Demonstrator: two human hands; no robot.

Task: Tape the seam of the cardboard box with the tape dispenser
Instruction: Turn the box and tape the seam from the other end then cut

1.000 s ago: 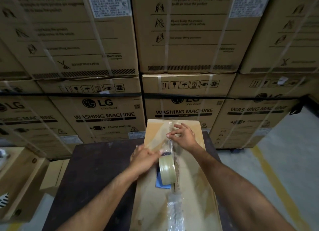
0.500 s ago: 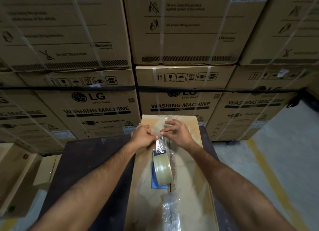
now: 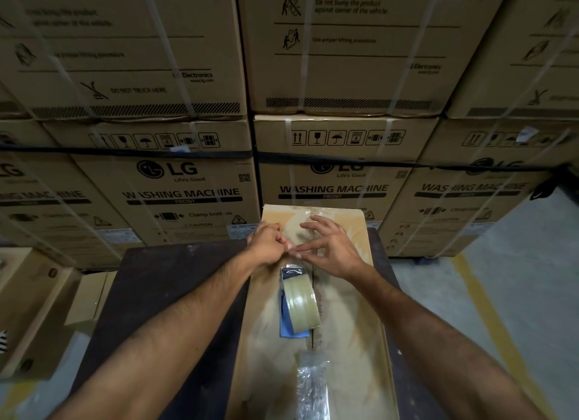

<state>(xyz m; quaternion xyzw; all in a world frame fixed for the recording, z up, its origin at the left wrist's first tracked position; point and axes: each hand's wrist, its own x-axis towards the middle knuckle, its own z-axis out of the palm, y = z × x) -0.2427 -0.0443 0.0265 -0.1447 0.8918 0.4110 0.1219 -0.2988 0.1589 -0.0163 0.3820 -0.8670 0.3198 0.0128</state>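
A long cardboard box (image 3: 351,341) lies on a dark table, its centre seam running away from me. On the seam stands a blue tape dispenser (image 3: 296,306) with a clear tape roll, untouched by either hand. Just beyond it, my left hand (image 3: 268,244) and my right hand (image 3: 332,250) meet fingertip to fingertip, pinching the free end of the clear tape above the box top. Crumpled clear tape (image 3: 313,385) lies on the seam near me. Earlier tape covers the box's far end.
The dark table (image 3: 163,297) extends to the left of the box. Stacked washing machine cartons (image 3: 194,187) form a wall right behind it. Smaller cardboard boxes (image 3: 34,310) sit low at the left. Grey floor with a yellow line (image 3: 488,310) lies to the right.
My left hand left the dispenser's side and moved forward to meet my right hand at the tape end. The dispenser now stands alone on the seam.
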